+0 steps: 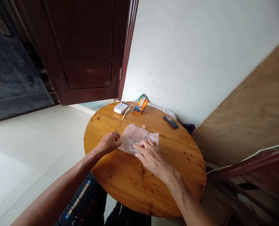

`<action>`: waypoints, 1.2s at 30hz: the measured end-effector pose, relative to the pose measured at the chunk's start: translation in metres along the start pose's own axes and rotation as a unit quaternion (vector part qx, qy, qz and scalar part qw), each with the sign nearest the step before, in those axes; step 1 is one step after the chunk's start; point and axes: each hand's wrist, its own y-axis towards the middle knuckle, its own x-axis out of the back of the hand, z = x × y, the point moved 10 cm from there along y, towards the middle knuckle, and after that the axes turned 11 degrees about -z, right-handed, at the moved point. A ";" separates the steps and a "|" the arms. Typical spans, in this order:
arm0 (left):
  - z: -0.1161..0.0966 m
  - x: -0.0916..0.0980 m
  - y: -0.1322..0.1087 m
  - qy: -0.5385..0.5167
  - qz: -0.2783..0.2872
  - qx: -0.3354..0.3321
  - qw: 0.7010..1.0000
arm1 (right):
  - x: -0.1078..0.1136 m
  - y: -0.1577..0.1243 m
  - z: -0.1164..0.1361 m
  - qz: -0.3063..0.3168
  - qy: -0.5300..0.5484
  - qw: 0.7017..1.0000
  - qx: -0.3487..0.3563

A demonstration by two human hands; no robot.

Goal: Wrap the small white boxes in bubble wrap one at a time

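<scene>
A pinkish sheet of bubble wrap (136,131) lies crumpled on the round wooden table, folded over in part. At its left edge, my left hand (109,142) is closed, with thumb and fingers pinching the plastic. My right hand (153,155) rests on the near right part of the wrap, fingers stretched out and pressing down. A greyish patch shows beneath the right fingertips; whether something lies inside the wrap I cannot tell. Just past the far edge sits a small tan strip (143,126), which looks like a bit of tape.
Toward the back of the table (177,163) stand an orange tape dispenser (140,106) and a white box-shaped device (121,107) with a white cord (127,111). A dark, blurred-out object (171,121) lies back right. Behind are a white wall and a dark red door (87,47).
</scene>
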 end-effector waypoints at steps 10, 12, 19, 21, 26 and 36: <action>0.007 -0.013 0.001 -0.020 0.035 0.078 0.996 | -0.005 0.009 0.003 0.044 -0.037 0.998 0.013; 0.004 -0.020 -0.001 -0.058 0.052 0.086 0.993 | -0.007 0.010 0.003 0.056 -0.045 0.997 0.014; -0.025 -0.036 -0.012 -0.210 0.070 0.102 0.970 | -0.011 0.011 0.001 0.045 -0.071 0.996 0.017; -0.033 -0.040 -0.012 -0.229 0.068 0.097 0.966 | -0.010 0.010 -0.003 0.031 -0.065 0.997 -0.007; -0.048 -0.047 -0.012 -0.232 0.055 0.077 0.968 | -0.008 0.008 -0.011 0.001 -0.036 0.998 -0.060; -0.087 -0.046 -0.022 -0.111 0.104 -0.048 0.987 | 0.000 0.002 -0.019 -0.013 0.109 0.991 -0.073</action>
